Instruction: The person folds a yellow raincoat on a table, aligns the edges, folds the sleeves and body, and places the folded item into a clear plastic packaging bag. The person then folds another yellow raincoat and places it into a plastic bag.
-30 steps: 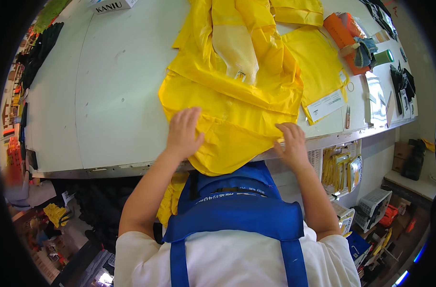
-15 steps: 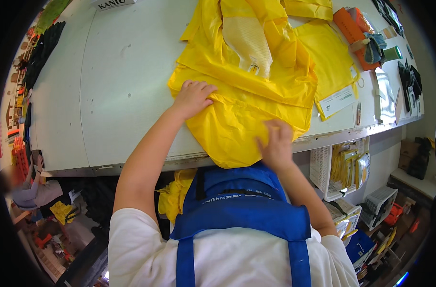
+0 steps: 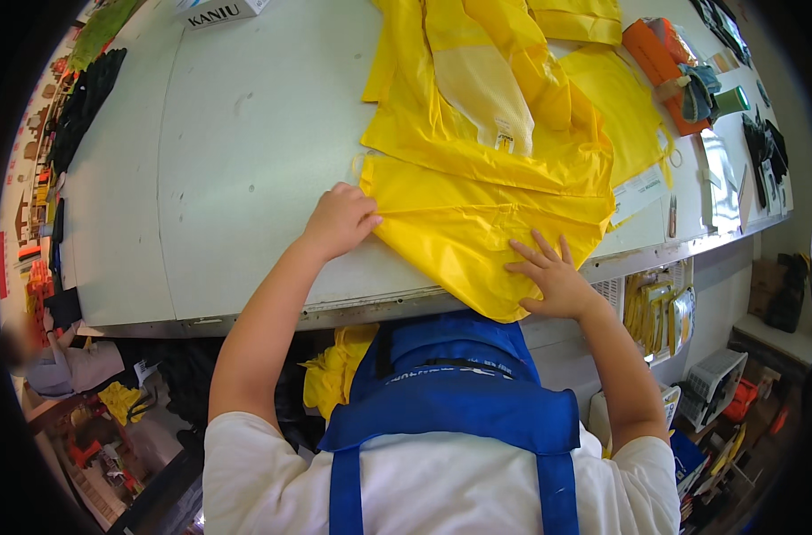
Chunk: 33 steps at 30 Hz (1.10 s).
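Along the near edge of the table [image 3: 218, 152], the left hand [image 3: 336, 222] has its fingers drawn together, pinching the left edge of a yellow garment [image 3: 499, 192]. The right hand [image 3: 557, 285] lies palm down with its fingers spread, touching the garment near its lower right corner. The cloth runs between the two hands and on beyond the fingers toward the far side, a pale mesh panel [image 3: 486, 98] showing on top; its pointed lower end hangs over the table edge above a blue apron [image 3: 450, 419]. To its right lies another yellow piece [image 3: 615, 102], partly covered.
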{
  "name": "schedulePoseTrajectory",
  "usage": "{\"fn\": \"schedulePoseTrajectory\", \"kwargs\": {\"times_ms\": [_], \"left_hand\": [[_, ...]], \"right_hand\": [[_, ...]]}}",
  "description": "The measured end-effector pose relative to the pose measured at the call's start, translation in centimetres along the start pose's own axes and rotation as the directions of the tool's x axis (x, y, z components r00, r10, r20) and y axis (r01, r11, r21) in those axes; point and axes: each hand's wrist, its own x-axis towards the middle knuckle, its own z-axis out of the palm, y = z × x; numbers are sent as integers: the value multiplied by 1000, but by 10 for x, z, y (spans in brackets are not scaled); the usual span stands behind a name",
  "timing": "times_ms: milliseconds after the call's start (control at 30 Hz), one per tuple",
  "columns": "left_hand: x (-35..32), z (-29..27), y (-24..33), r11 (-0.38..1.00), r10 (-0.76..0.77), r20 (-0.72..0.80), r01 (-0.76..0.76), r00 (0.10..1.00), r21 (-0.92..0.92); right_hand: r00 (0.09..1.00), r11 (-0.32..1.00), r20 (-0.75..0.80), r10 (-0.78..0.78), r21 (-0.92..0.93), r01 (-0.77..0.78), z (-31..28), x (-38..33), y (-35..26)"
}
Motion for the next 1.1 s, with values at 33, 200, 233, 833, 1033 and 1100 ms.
{"fn": "schedulePoseTrajectory", "kwargs": {"times_ms": [33,200,233,833,1033,1100], "left_hand": [[0,6,-4,999,-29,-148,31,989,12],[16,26,3,585,-685,-250,312,685,-748],[12,37,6,363,-762,-148,227,630,-904],[53,56,137,998,53,234,-46,971,-35],[63,58,103,931,360,-67,-354,930,93],[65,62,101,952,283,22,-283,959,115]], "right_hand": [[996,999,-76,36,33,-34,4,4,-8],[952,996,-300,50,-53,-70,44,27,-75],[936,994,-336,107,63,-91,44,31,-72],[941,865,-220,258,486,-124,-76,195,76],[296,904,-873,388,299,-304,-22,46,39],[212,720,-709,673,560,-411,51,-6,30]]}}
